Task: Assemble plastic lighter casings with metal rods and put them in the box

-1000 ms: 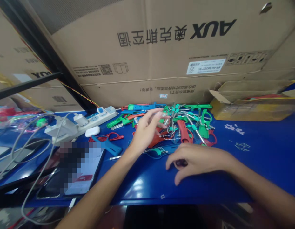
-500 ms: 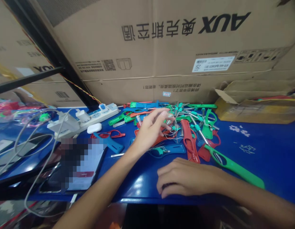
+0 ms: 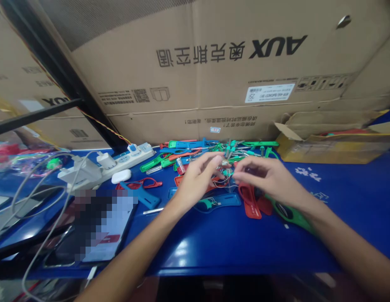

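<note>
My left hand (image 3: pixel 195 178) is closed in a pinch over the pile, with a small pale part (image 3: pixel 225 162) at its fingertips; thin white wires (image 3: pixel 218 182) hang below. Facing it, my right hand (image 3: pixel 270 178) has thumb and fingers brought together by the wires; whatever they pinch is too small to make out. Beneath both lie plastic lighter shells: a blue shell (image 3: pixel 228 200) with a teal wired piece (image 3: pixel 210 203) in it, a red shell (image 3: pixel 252 205), and a green shell (image 3: pixel 292 214) partly behind my right wrist. Metal tubes with teal ends (image 3: pixel 229 149) lie behind.
A phone (image 3: pixel 109 235) lies at the left near a power strip (image 3: pixel 125 158) with chargers and loose cables. A white earbud case (image 3: pixel 121 176) sits beside it. An open carton (image 3: pixel 323 149) stands at the right, and a large cardboard box (image 3: pixel 197 96) walls off the back.
My right hand has risen from the table's front up to the wires beside my left hand. My left hand stays over the pile. The view has shifted slightly.
</note>
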### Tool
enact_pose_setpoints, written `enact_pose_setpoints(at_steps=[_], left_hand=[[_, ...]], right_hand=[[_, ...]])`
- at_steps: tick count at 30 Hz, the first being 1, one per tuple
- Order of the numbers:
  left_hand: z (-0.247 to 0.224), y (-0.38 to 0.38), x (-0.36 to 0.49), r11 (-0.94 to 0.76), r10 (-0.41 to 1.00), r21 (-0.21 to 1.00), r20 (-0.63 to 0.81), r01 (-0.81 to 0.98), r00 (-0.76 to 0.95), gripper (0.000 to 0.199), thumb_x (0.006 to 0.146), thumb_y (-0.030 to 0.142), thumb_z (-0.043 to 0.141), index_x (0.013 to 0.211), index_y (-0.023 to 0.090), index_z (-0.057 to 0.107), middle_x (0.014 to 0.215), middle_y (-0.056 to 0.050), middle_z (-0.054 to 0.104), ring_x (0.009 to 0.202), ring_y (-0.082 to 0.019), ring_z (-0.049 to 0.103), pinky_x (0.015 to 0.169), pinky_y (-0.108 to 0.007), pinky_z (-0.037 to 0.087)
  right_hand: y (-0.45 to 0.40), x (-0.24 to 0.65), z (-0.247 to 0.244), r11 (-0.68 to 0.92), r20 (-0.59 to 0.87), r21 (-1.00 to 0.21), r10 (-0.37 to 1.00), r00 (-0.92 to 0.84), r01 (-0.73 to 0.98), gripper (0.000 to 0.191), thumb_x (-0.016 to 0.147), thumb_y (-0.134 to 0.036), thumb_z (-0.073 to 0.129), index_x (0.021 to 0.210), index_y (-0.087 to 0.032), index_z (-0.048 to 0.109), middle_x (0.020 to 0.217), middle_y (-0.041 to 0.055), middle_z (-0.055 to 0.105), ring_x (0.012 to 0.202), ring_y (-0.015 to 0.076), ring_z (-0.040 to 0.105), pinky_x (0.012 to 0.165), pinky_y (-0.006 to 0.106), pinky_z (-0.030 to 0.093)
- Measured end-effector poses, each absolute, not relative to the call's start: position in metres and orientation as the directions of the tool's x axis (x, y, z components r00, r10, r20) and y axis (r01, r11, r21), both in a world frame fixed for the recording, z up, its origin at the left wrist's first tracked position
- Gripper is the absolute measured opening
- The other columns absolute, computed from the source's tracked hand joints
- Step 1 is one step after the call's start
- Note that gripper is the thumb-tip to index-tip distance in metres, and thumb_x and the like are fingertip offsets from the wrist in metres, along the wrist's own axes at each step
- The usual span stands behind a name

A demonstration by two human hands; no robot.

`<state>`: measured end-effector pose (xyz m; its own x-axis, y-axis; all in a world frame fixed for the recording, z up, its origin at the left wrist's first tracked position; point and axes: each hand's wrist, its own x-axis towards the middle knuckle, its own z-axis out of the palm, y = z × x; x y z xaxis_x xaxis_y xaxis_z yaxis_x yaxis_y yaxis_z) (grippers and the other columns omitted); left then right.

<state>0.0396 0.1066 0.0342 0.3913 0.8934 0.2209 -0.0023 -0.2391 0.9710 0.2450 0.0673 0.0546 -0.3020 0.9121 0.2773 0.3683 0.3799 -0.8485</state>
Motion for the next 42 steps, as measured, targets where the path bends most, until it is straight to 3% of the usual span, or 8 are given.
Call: enact_pose_setpoints(at_steps=[3, 10, 14, 19, 33, 42], left_hand=[[0.033, 0.105, 0.040, -0.249, 0.887, 0.968, 0.229, -0.001, 0.401, 0.035, 0.098, 0.045, 0.058, 0.123, 0.023, 0.068, 0.111, -0.009, 0.076, 0.079, -0.017, 0.075, 0.052, -0.021, 0.051], [0.029, 0.106, 0.040, -0.274, 0.880, 0.962, 0.250, 0.001, 0.404, 0.034, 0.098, 0.044, 0.059, 0.123, 0.023, 0.067, 0.105, -0.007, 0.076, 0.080, -0.016, 0.074, 0.055, -0.021, 0.051], [0.029, 0.106, 0.038, -0.302, 0.866, 0.953, 0.286, -0.027, 0.409, 0.032, 0.096, 0.042, 0.064, 0.123, 0.025, 0.068, 0.107, -0.005, 0.076, 0.083, -0.015, 0.073, 0.057, -0.021, 0.051], [0.030, 0.104, 0.039, -0.307, 0.859, 0.951, 0.292, -0.033, 0.420, 0.033, 0.094, 0.041, 0.067, 0.122, 0.025, 0.069, 0.104, -0.004, 0.077, 0.085, -0.016, 0.073, 0.062, -0.023, 0.053], [0.031, 0.099, 0.041, -0.326, 0.876, 0.945, 0.318, -0.041, 0.362, 0.027, 0.093, 0.035, 0.069, 0.118, 0.025, 0.069, 0.095, -0.002, 0.078, 0.079, -0.015, 0.074, 0.059, -0.023, 0.053], [0.029, 0.094, 0.043, -0.416, 0.873, 0.908, 0.413, -0.048, 0.260, 0.021, 0.091, 0.030, 0.072, 0.111, 0.025, 0.071, 0.095, -0.001, 0.080, 0.083, -0.017, 0.077, 0.073, -0.028, 0.062]], right_hand=[[0.072, 0.247, 0.056, 0.343, 0.317, -0.868, 0.939, -0.130, 0.360, 0.021, 0.089, -0.044, 0.072, 0.086, -0.023, 0.069, 0.082, 0.0010, 0.070, 0.071, 0.0163, 0.061, 0.062, 0.029, 0.045], [0.073, 0.241, 0.055, 0.351, 0.318, -0.874, 0.936, -0.151, 0.336, 0.021, 0.090, -0.043, 0.069, 0.094, -0.022, 0.071, 0.086, 0.0030, 0.071, 0.073, 0.0173, 0.062, 0.064, 0.030, 0.047], [0.071, 0.240, 0.053, 0.285, 0.251, -0.916, 0.956, -0.152, 0.281, 0.024, 0.088, -0.041, 0.073, 0.101, -0.022, 0.069, 0.066, -0.0037, 0.060, 0.055, 0.0117, 0.051, 0.052, 0.026, 0.039], [0.070, 0.240, 0.052, 0.195, 0.165, -0.955, 0.976, -0.144, 0.224, 0.024, 0.086, -0.043, 0.075, 0.085, -0.020, 0.069, 0.058, -0.0063, 0.050, 0.048, 0.0077, 0.040, 0.045, 0.024, 0.029], [0.065, 0.237, 0.057, 0.332, 0.300, -0.884, 0.943, -0.147, 0.329, 0.021, 0.089, -0.042, 0.071, 0.085, -0.021, 0.073, 0.073, -0.0012, 0.066, 0.060, 0.0114, 0.052, 0.055, 0.025, 0.042], [0.059, 0.231, 0.058, 0.387, 0.376, -0.852, 0.921, -0.101, 0.353, 0.018, 0.088, -0.040, 0.072, 0.086, -0.022, 0.074, 0.075, -0.0003, 0.072, 0.062, 0.0134, 0.060, 0.056, 0.026, 0.045]])
